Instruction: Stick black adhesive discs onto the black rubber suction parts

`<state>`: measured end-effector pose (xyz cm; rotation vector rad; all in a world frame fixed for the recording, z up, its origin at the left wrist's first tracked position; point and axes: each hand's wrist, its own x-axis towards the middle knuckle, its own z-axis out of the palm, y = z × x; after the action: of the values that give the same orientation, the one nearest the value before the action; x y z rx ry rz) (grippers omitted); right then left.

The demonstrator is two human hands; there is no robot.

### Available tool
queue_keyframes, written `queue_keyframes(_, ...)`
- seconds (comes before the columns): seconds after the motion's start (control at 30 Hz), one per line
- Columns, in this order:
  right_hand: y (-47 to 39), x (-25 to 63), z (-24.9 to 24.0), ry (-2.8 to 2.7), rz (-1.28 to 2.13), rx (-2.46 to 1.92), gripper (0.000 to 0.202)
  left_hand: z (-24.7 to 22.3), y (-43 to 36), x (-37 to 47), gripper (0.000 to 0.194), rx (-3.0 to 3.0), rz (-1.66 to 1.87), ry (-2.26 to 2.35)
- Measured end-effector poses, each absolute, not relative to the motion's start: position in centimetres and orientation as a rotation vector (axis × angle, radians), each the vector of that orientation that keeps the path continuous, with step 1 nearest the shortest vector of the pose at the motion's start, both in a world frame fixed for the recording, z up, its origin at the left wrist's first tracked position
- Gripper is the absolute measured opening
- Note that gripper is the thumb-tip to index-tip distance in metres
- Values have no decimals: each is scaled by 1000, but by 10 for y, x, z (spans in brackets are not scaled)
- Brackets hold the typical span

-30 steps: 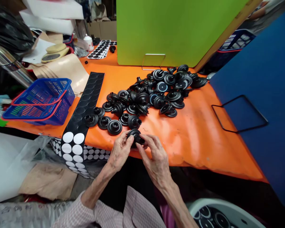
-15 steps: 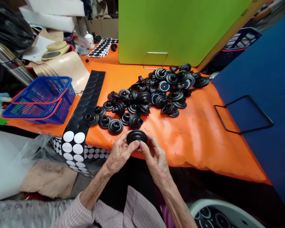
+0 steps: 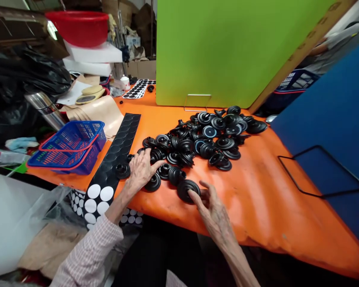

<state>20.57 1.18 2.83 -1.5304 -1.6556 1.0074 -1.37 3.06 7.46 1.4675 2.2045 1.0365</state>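
Observation:
My right hand (image 3: 214,209) is at the table's front edge, with its thumb on a black ridged round part (image 3: 184,191). Its index finger reaches out past the part's right edge; the other fingertips are partly hidden. My left hand (image 3: 142,169) lies over the front left of a heap of similar black parts, fingers stretched and thumb apart, covering some of them. Next to that hand are one black part (image 3: 122,170) on the left and another black part (image 3: 152,183) just below the thumb. Several parts in the heap (image 3: 209,131) show short stems or blue-ringed faces.
A black strip of round stickers (image 3: 119,147) hangs over the front edge of the orange table (image 3: 242,207). Left of it stands a blue basket (image 3: 74,159) with red handles. A green board (image 3: 227,52) rises behind the heap, a blue board (image 3: 326,119) at right.
Both hands held the round part together. The left hand has let go and moved left and forward to the heap; the right remains at the part. The view has tilted up.

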Motion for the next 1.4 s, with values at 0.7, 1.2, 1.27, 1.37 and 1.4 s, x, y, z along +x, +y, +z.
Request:
queue_keyframes(0.7,-8,182,74,-1831,1314,-1042,50,87,-55,12,61,1192,1052,1136)
queue_keyframes(1.2,57,234,48,-1822,509,-1443,39,106,19,28,58,1247,1104,1307)
queue_keyframes(1.27,70,235,43,-1810,464,-1449,41,105,41,46,64,1356,1123,1392)
queue_keyframes(1.37,74,241,38,-1789,402,-1443,45,106,46,54,58,1494,1221,1489)
queue_keyframes(1.4,70,243,36,-1797,372,-1434,46,106,39,51,51,1510,1276,1527)
